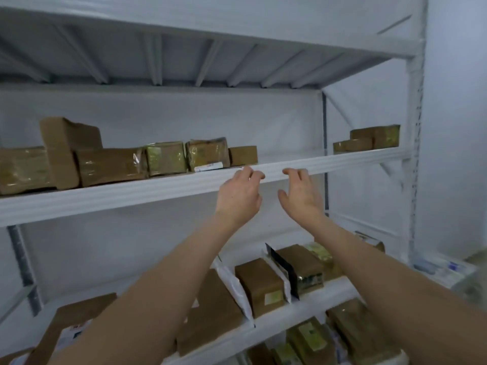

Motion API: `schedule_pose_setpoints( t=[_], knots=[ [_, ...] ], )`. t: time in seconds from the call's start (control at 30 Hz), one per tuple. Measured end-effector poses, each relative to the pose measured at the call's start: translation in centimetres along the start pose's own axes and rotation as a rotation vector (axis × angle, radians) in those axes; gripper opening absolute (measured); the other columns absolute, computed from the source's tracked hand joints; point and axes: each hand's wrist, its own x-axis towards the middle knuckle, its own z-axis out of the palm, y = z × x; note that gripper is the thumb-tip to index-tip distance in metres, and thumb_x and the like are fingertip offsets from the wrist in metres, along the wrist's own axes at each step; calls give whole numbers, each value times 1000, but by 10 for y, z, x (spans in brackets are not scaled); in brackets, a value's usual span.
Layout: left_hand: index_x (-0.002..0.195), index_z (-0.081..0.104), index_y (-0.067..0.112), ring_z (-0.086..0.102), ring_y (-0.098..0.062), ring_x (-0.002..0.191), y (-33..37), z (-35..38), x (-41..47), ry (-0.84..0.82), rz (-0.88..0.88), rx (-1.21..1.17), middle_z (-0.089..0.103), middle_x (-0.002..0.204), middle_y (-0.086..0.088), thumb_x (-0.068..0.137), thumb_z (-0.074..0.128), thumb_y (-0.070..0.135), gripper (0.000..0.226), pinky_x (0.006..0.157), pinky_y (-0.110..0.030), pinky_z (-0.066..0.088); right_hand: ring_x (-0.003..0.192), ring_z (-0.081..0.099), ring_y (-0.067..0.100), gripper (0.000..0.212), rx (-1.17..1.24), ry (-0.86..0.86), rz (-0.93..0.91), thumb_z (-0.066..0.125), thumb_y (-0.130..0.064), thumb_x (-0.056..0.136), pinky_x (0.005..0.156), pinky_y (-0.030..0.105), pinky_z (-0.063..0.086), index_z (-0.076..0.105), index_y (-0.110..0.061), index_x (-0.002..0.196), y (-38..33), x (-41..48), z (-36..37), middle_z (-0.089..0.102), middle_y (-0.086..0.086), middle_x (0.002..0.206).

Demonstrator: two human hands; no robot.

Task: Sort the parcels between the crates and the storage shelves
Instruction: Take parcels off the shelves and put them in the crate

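Observation:
A white metal storage shelf (163, 188) runs across the view at chest height. Brown cardboard parcels stand in a row on its left part; the last is a small brown box (243, 155), beside a film-wrapped parcel (208, 154). My left hand (238, 196) and my right hand (300, 196) are raised side by side in front of the shelf's front edge, just right of that row. Both hands are empty, fingers loosely spread and curled. Two more brown parcels (369, 139) sit at the shelf's far right end.
The lower shelf (303, 306) holds brown boxes, a white mailer and a black-edged packet standing on edge. More parcels lie on the level below. A white upright post (415, 159) and a wall close the right side. The upper shelf's underside hangs overhead.

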Motion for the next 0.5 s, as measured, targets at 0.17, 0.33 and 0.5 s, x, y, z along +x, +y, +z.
schedule_pose_setpoints(
  t=[0.17, 0.33, 0.5],
  knots=[
    [124, 54, 11, 55, -25, 107, -29, 1, 71, 188, -80, -39, 53, 119, -8, 87, 51, 10, 37, 68, -35, 47, 128, 38, 28, 53, 123, -2, -12, 56, -29, 93, 96, 40, 41, 37, -20, 141, -14, 84, 6, 37, 7, 142],
    [131, 47, 10, 55, -26, 110, -41, 18, 111, 195, -225, -132, 46, 130, -11, 91, 48, 6, 40, 81, -33, 48, 127, 40, 31, 58, 137, -172, -50, 57, -33, 92, 96, 42, 40, 32, -26, 144, -20, 132, 21, 38, 11, 140],
    [134, 44, 10, 57, -26, 110, -42, 28, 129, 157, -327, -169, 42, 136, -11, 92, 47, 3, 43, 90, -35, 47, 120, 49, 31, 60, 130, -321, -133, 53, -34, 94, 94, 41, 46, 25, -36, 147, -19, 169, 33, 51, 10, 132]
  ],
)
